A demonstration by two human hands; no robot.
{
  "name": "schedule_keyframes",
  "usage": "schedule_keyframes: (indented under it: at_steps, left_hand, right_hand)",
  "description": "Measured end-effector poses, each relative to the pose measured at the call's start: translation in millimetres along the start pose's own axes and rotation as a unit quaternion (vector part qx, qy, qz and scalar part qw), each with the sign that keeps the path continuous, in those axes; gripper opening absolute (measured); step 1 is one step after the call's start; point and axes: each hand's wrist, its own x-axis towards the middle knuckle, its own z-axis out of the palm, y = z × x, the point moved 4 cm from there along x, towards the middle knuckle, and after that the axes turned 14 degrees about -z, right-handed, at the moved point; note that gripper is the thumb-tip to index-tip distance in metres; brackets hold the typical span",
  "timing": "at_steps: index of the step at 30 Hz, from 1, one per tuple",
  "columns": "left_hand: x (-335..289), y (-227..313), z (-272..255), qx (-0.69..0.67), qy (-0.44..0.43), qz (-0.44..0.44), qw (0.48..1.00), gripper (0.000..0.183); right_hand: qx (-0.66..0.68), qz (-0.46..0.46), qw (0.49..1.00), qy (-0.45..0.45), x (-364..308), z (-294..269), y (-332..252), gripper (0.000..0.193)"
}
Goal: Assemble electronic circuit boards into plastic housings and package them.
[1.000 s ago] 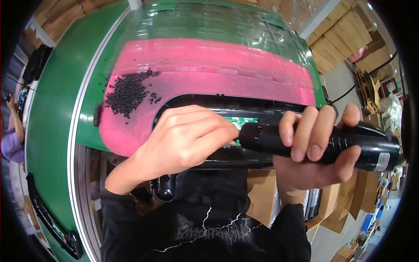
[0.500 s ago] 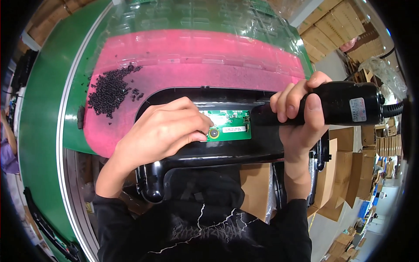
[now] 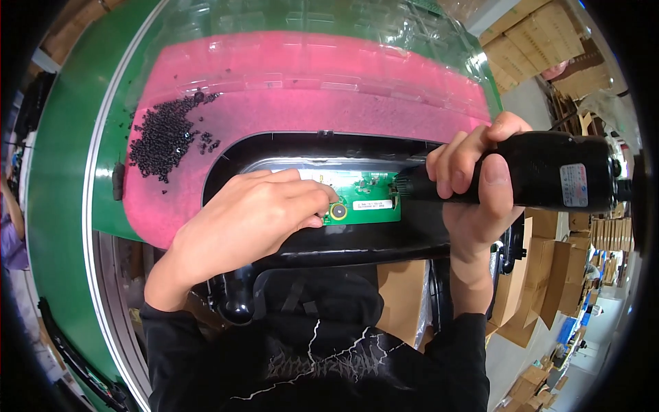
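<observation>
A green circuit board (image 3: 376,216) with a round dark part and a white label strip lies in a long, curved black plastic housing (image 3: 357,242). My left hand (image 3: 250,213) rests over the board's left end, its fingers curled and pressed together beside the round part. What lies between those fingertips is hidden. My right hand (image 3: 477,175) grips a thick black electric screwdriver (image 3: 539,168), held nearly level. Its narrow end points left, by the board's right edge, and I cannot tell whether it touches.
Behind the housing, a pink mat (image 3: 288,113) carries a pile of small black screws (image 3: 163,141) at the left. A clear plastic tray (image 3: 329,58) lies across the mat's far part. Cardboard boxes (image 3: 539,275) stand at the right, beside the green table (image 3: 65,226).
The view has shifted slightly. My right hand and the screwdriver appear a little farther right, and the left fingers stay bent over the board's left end.
</observation>
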Motion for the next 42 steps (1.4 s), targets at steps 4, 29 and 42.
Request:
schedule_keyframes:
  at_steps: [4, 29, 42]
  left_hand:
    - [1, 2, 0, -0.008, 0.004, -0.021, 1.0, 0.013]
    - [-12, -53, -33, -0.571, 0.253, -0.113, 0.773, 0.018]
    - [-10, -24, -25, -0.183, 0.142, -0.104, 0.967, 0.007]
  right_hand:
    - [-0.003, 0.002, 1.0, 0.0, 0, 1, 3, 0.029]
    - [0.187, 0.125, 0.973, -0.046, 2, 85, 10, 0.04]
    - [0.27, -0.05, 0.962, -0.01, 8, 59, -25, 0.027]
